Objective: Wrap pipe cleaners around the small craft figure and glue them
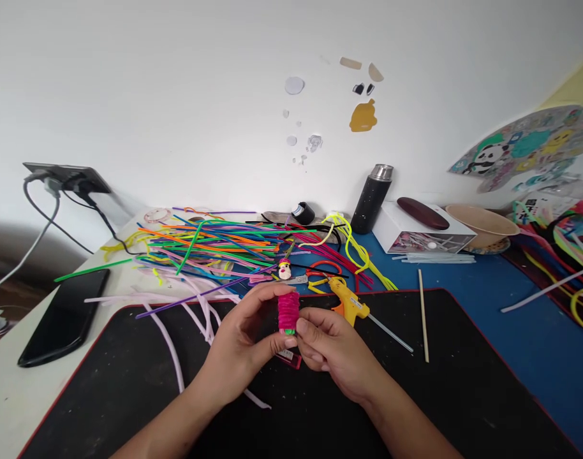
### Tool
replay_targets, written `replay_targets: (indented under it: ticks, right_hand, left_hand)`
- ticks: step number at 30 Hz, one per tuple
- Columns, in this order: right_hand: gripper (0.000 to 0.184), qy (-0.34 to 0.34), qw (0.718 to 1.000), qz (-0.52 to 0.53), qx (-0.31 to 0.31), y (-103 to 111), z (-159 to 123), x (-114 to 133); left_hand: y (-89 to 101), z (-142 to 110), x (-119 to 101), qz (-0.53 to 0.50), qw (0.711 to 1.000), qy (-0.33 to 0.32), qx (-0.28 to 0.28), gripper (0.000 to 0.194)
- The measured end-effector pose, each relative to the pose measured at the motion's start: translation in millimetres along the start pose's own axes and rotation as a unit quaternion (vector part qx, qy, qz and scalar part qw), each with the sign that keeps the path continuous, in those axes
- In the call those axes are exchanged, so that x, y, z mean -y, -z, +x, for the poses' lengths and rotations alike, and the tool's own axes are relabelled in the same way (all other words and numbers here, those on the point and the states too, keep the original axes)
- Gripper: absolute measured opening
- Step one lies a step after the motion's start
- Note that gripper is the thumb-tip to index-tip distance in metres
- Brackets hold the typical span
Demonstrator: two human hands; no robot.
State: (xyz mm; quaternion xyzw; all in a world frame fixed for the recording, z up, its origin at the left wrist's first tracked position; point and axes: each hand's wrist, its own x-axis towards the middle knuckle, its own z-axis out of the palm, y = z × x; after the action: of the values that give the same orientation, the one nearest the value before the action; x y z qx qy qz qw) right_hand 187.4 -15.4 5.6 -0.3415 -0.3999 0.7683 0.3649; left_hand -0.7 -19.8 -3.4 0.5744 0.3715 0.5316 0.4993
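Between my hands, above the black mat [416, 408], is a small upright roll of magenta pipe cleaner [288, 310] with a bit of green at its lower end. My left hand [246, 341] grips it by top and bottom, fingers above and thumb below. On its right side, my right hand [327, 338] is closed with thumb and fingers pinched against the roll. What else may lie inside those right fingers is hidden. Just behind stands a small white figure head [284, 269] with a pink and yellow top.
Colourful pipe cleaners [224, 242] lie heaped at the back left. A yellow glue gun [349, 303] and a wooden stick [423, 315] rest to the right. Behind them are a black thermos [372, 199], a white drawer box [423, 229] and a bowl [483, 226]. A dark phone [64, 315] lies left.
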Motion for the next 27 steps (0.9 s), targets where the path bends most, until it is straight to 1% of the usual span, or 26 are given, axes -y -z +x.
replay_targets:
  ticks: [3,7,10,13,16,19,20,22,24,27]
  right_hand:
    - [0.050,-0.007,1.000,0.004,-0.015,0.5,0.0,-0.1]
    - [0.052,-0.010,0.999,-0.017,-0.036,2.1,1.0,1.5]
    - [0.055,-0.008,0.998,-0.045,-0.041,2.5,1.4,4.1]
    - [0.056,-0.003,0.996,-0.079,-0.046,3.0,1.2,6.3]
    - [0.052,0.013,0.988,-0.140,-0.060,4.4,0.7,7.8]
    - [0.041,0.038,0.968,-0.234,-0.081,6.1,0.1,8.4]
    - [0.036,0.041,0.961,-0.260,-0.084,6.6,0.0,8.2]
    - [0.030,0.042,0.950,-0.296,-0.087,7.3,-0.1,7.1]
    - [0.026,0.046,0.943,-0.318,-0.090,7.7,-0.3,5.3]
    - [0.023,0.054,0.934,-0.338,-0.100,7.7,-0.6,2.6]
  left_hand:
    - [-1.5,-0.5,0.7,0.022,1.000,0.005,-0.006,0.050]
    - [-1.9,0.0,-0.4,0.092,0.996,0.009,-0.012,0.048]
    - [-1.4,0.0,-1.0,0.121,0.993,0.001,0.001,0.048]
    - [1.5,0.1,-2.5,0.163,0.986,-0.025,0.024,0.054]
    - [7.8,1.2,-5.7,0.220,0.973,-0.049,0.047,0.061]
    - [15.0,3.7,-8.9,0.278,0.955,-0.077,0.073,0.069]
    - [16.9,4.7,-9.4,0.299,0.946,-0.090,0.087,0.069]
    - [19.2,6.7,-9.3,0.339,0.926,-0.127,0.107,0.065]
    - [19.6,8.6,-8.3,0.368,0.909,-0.158,0.116,0.058]
    - [17.6,10.6,-7.5,0.384,0.900,-0.170,0.114,0.049]
